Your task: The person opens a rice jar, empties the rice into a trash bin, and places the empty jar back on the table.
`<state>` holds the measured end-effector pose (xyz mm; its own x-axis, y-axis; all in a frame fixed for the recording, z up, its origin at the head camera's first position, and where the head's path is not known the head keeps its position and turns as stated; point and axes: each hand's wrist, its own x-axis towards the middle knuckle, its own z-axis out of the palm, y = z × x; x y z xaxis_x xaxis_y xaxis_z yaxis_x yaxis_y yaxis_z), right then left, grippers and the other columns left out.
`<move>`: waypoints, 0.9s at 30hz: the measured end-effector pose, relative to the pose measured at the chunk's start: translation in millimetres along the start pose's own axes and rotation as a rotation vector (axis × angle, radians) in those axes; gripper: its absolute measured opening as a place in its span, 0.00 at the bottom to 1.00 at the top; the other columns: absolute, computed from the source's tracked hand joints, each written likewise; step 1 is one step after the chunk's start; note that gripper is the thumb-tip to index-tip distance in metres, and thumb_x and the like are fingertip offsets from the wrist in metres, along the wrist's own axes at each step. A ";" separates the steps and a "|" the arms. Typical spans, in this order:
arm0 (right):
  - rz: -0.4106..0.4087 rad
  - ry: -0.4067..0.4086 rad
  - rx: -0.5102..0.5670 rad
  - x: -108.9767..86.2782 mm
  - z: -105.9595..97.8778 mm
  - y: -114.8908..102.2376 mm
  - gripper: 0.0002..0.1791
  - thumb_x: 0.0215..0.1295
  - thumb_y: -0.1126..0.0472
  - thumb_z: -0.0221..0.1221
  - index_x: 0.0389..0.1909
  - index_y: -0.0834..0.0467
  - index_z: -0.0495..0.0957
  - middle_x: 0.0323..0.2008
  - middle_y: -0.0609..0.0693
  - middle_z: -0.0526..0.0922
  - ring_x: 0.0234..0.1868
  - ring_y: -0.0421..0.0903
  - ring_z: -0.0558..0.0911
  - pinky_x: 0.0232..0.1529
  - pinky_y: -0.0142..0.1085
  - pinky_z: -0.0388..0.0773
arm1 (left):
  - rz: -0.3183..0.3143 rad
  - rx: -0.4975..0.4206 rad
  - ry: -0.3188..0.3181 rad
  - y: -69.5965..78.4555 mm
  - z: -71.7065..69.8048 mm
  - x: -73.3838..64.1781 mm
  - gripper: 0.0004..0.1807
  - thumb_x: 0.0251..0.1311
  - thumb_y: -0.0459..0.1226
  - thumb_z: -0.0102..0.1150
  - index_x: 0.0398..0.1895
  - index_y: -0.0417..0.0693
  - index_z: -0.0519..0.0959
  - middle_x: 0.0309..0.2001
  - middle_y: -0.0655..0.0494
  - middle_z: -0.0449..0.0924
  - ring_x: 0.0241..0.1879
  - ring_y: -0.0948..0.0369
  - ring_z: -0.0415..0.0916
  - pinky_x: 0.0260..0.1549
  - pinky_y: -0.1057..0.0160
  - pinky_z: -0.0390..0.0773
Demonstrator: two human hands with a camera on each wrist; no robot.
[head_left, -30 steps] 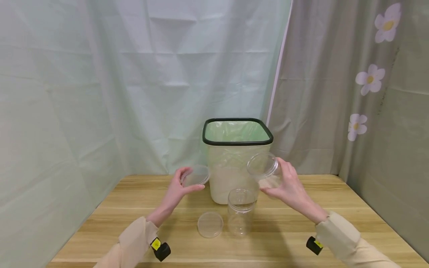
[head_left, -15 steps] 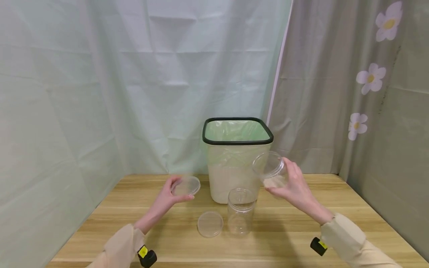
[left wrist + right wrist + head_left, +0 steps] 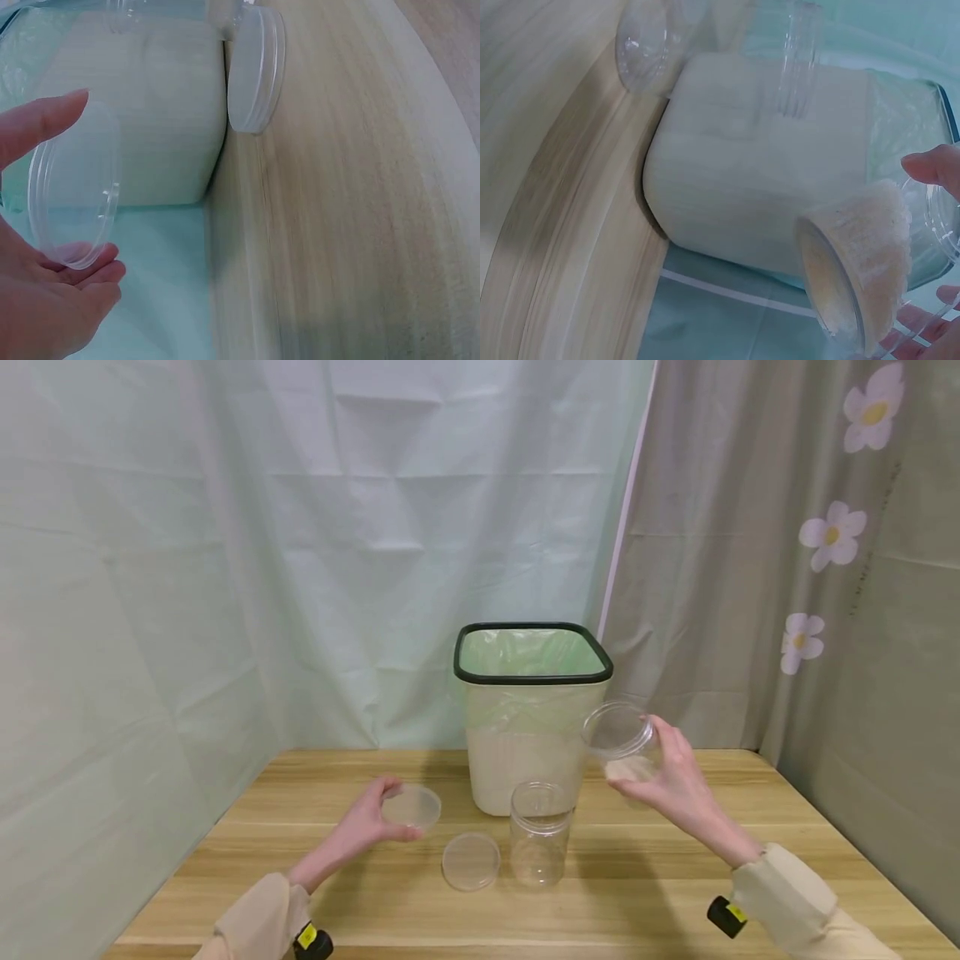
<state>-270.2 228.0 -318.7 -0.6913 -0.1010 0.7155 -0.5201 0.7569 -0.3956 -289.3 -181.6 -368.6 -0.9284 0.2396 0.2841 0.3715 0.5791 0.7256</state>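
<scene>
My left hand [image 3: 365,816] holds a clear round lid [image 3: 413,807] by its edge between thumb and fingers, over the left of the wooden table. My right hand [image 3: 677,783] grips a clear plastic jar [image 3: 617,731], uncapped and tilted, in front of the bin's right side. A pale, grainy-looking substance [image 3: 862,259] sits in the bottom of that jar. Between the hands a second clear jar [image 3: 538,847] stands upright and uncapped. Beside it a second lid [image 3: 470,862] lies flat; the left wrist view shows this lid [image 3: 257,71] too.
Behind the standing jar is a pale bin [image 3: 525,747] with a black rim and a thin liner. The wooden table [image 3: 420,918] runs back to hanging curtains [image 3: 360,560]. A flower print decorates the right-hand curtain.
My left hand has moved left and down toward the table with its lid. My right hand has shifted right with the tilted jar. The standing jar and lying lid have stayed put.
</scene>
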 end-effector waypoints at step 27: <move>0.129 0.008 -0.006 -1.6 -13.4 18.4 0.52 0.33 0.59 0.74 0.59 0.71 0.55 0.50 0.70 0.63 0.49 0.64 0.63 0.42 0.60 0.64 | -0.027 0.050 -0.179 -14.8 1.6 -12.7 0.49 0.30 0.41 0.75 0.54 0.23 0.59 0.50 0.30 0.65 0.48 0.39 0.66 0.44 0.43 0.68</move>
<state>-271.9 250.8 -319.3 -0.7485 0.0023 0.6632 -0.4239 0.7673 -0.4812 -283.0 -191.9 -384.0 -0.9233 0.3556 0.1452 0.3502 0.6241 0.6984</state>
